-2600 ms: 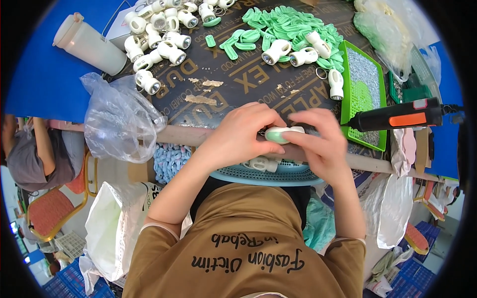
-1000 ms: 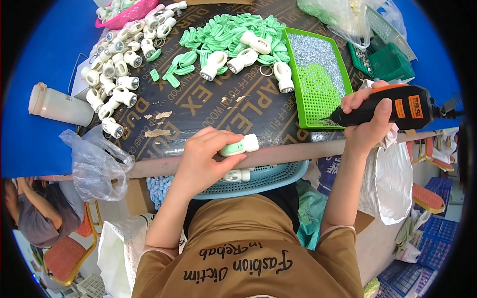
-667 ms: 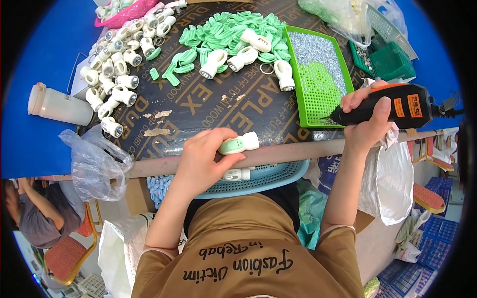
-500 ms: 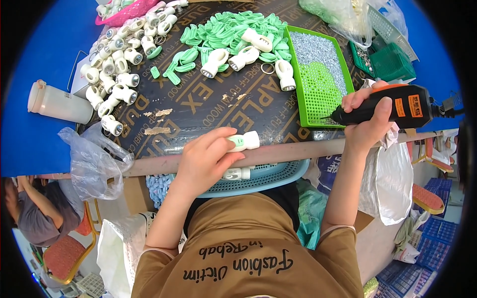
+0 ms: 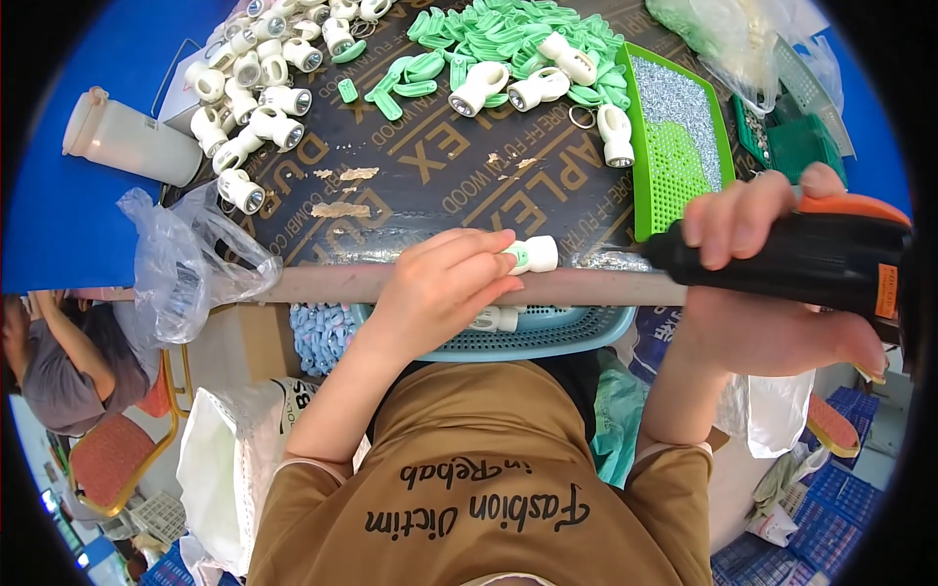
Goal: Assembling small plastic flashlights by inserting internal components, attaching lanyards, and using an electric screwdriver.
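Your left hand is curled around a small white plastic torch with a green side piece, pinning it at the near edge of the dark printed plywood worktop, lens end pointing right. Your right hand is wrapped tight on the black and orange electric screwdriver, its nose aimed left toward the torch but well short of it; there is a clear gap between tip and torch.

So you look to be in the fastening step: the piece is braced, the driver is coming across. By my reading, the next move calls for lining the bit up square with the torch body while your left fingers keep it from rolling on that rounded edge strip, and staying clear of the tip.

Below your left hand sits a pale blue perforated plastic basket with another white piece lying in it. Further out, a heap of green plastic clips lies beside loose white torches, some with lenses showing. A green mesh tray stands at the right, screws glinting in its far half. A crumpled clear plastic bag hangs at the left edge, near a milky plastic jug
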{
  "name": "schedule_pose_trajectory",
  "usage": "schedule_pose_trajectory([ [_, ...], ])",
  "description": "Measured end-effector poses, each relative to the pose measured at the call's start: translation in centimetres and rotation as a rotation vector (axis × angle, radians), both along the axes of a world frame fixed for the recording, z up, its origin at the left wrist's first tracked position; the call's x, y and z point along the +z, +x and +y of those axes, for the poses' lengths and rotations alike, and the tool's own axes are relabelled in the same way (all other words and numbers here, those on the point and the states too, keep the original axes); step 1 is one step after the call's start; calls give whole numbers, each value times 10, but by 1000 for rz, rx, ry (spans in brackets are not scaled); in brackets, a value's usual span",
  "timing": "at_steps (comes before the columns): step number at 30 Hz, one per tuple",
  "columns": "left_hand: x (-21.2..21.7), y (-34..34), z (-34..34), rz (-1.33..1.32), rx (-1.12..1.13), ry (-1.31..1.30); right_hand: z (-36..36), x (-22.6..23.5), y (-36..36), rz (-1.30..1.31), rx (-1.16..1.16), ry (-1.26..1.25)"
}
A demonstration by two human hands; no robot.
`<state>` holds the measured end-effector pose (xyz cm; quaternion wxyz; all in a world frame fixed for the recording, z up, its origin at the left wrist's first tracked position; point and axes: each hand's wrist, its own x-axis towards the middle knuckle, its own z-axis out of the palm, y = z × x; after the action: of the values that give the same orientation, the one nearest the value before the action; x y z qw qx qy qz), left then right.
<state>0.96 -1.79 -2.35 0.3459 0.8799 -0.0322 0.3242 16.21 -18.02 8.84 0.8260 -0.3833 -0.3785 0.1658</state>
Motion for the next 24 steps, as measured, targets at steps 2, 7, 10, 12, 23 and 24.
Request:
schedule_pose_trajectory([
  [2,1,2,0,2,-15,-17,12,-6,-8,16,139,24],
  [7,1,1,3,17,-24,-41,37,-20,-19,8,125,8],
  [10,1,2,3,-24,-22,-21,42,-23,-19,-6,133,-7],
  [12,1,0,2,6,-21,-38,46,-25,-21,-16,119,-18],
  [23,2,1,3,-1,-23,-38,51,-30,-25,0,89,-42],
  [24,2,1,3,1,-23,-35,51,-27,-27,38,10,-101],
])
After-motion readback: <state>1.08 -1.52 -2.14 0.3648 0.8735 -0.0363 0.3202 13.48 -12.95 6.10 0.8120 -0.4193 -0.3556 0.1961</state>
